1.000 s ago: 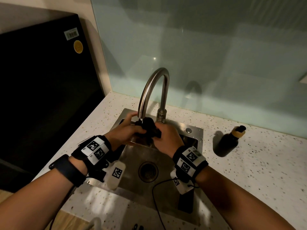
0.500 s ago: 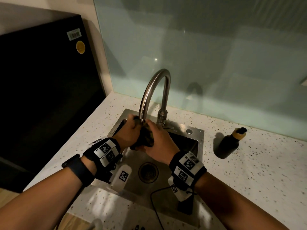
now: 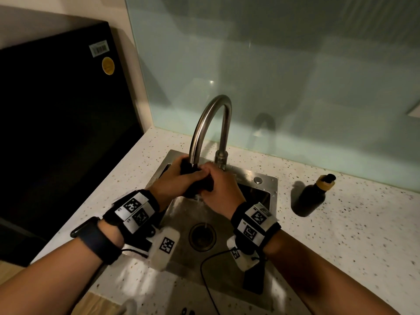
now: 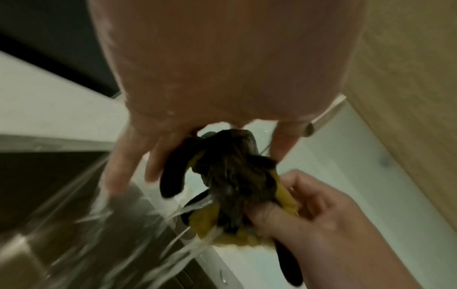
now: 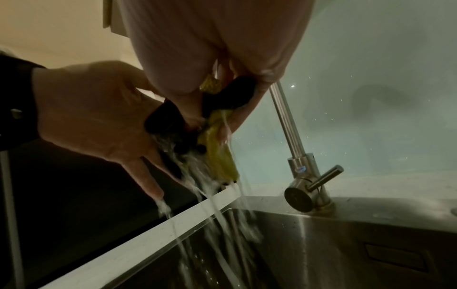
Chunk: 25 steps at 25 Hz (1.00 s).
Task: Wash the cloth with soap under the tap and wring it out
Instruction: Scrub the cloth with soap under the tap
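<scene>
— Cloth [image 3: 197, 181] sits bunched under the tap [image 3: 210, 123], over the sink [image 3: 268, 185], water running through it.

— Who holds it?

— I've both on it: left hand [image 3: 175, 181] wraps the far-left end, right hand [image 3: 221, 189] the near-right end. Its long axis runs between my fists, so I'd judge opposite twisting wrings it.

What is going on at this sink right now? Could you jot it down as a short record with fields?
activity: washing a cloth under running water
cloth: dark with yellow parts, bunched up, wet
left hand: grips the cloth
right hand: grips the cloth's other end
tap: on; water runs off the cloth into the sink
bottle: dark, upright on the counter, right of the sink
wringing finished: cannot tell
</scene>
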Tool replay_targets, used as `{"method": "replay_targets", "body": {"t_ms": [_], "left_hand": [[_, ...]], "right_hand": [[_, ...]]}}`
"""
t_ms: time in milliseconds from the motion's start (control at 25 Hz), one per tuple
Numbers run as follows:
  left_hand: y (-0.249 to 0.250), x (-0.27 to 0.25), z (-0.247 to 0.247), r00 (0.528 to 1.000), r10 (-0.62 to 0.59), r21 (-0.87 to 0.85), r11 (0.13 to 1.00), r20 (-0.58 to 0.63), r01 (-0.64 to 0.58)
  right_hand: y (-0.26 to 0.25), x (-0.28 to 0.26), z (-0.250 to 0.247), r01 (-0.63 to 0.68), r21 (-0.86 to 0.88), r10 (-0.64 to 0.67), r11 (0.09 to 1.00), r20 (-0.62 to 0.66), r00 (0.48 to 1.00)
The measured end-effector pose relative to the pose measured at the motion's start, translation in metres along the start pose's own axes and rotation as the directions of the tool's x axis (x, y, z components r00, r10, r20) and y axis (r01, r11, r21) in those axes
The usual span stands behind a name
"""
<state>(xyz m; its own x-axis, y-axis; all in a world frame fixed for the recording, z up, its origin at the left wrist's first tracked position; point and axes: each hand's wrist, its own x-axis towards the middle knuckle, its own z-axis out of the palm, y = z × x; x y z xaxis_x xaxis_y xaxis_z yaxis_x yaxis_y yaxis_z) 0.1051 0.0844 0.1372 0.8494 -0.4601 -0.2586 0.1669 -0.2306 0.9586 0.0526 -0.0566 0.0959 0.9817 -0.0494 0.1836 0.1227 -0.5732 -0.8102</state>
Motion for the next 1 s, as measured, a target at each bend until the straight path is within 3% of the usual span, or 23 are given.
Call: {"method": "replay_targets", "body": {"t_ms": [120,360,520,680,800,920,1000], "left_hand": [[-0.014,0.009,-0.001,0.998,0.027,0.034,0.999,-0.064,-0.025],[-0.017,0.013,0.001,0.996,-0.016,0.005,1.000,0.084,0.016],[-0.014,0.005,-0.005,0.973,-0.150,0.083,0.987,0.177,0.138],[-0.005,-0.002,-0.002,0.977,-0.149,0.205,0.972,0.153,0.116],[-0.004,-0.004,0.002,0.966,-0.211,0.082,0.976,0.151,0.201],[-0.013,-0.003,0.009,0.982,-0.146,0.058,0.988,0.122,0.140],[-0.018,-0.002,0.010,0.991,-0.108,0.043,0.994,0.077,0.105]], "right_hand": [[0.003,-0.001,-0.001,-0.031,-0.020,0.033,0.999,0.133,0.991],[0.008,-0.004,-0.003,-0.049,-0.011,0.050,0.999,0.201,0.978],[0.015,-0.006,-0.002,-0.007,-0.088,0.019,0.996,0.139,0.990],[0.020,-0.008,0.001,0.001,-0.124,0.000,0.992,0.011,1.000],[0.020,-0.005,0.002,-0.049,-0.101,0.051,0.994,0.021,0.998],[0.019,-0.007,0.007,-0.048,-0.097,0.053,0.994,0.046,0.998],[0.016,-0.008,0.004,-0.114,-0.023,0.115,0.993,0.102,0.988]]}}
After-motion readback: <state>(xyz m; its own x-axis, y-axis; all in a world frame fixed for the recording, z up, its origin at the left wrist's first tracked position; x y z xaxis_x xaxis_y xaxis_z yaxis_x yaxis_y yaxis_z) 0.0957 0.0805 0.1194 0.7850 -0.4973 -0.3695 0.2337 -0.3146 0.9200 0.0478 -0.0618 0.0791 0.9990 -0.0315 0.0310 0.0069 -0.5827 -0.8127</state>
